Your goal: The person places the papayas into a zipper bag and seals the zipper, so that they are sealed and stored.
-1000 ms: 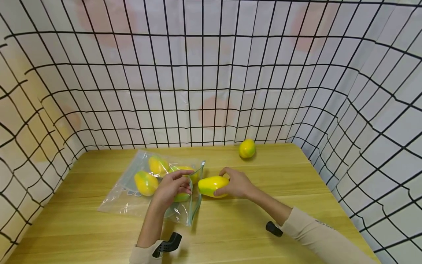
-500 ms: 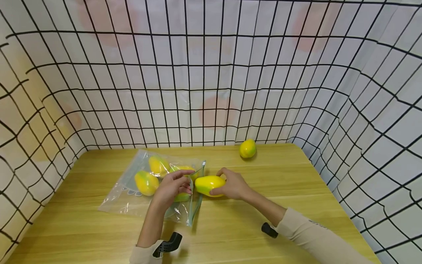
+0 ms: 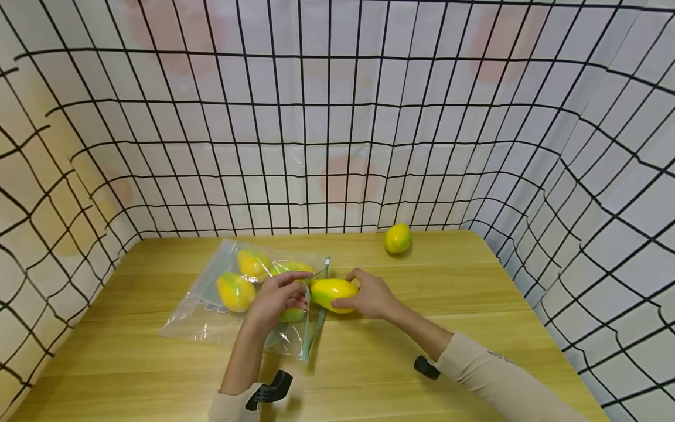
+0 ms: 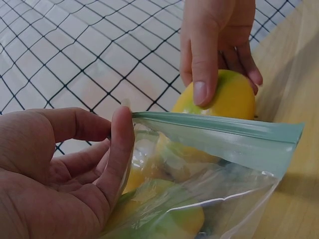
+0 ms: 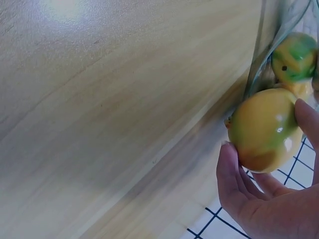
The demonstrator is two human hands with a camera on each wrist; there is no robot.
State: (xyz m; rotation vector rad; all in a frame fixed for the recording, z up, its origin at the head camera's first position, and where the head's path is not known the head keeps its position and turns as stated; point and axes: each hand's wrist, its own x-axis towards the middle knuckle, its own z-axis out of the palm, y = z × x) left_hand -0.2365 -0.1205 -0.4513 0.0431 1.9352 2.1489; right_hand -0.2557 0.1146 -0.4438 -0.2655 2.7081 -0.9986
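Note:
My left hand pinches the open rim of a clear zip bag between thumb and finger, holding its green-edged mouth up. Inside the bag lie several glossy yellow-green papayas. At that mouth my right hand grips another papaya, thumb on one side and fingers on the other. This fruit's left end is at the bag's opening; in the right wrist view the papaya shows a small stem, with a bagged one just beyond it. Part of the held fruit is hidden by the rim in the left wrist view.
One more papaya sits at the back of the wooden table, right of centre. Behind and along both sides stands a white cloth with a black grid.
My right hand has carried its papaya a little left, up to the bag's mouth. The left hand and the bag stay nearly still.

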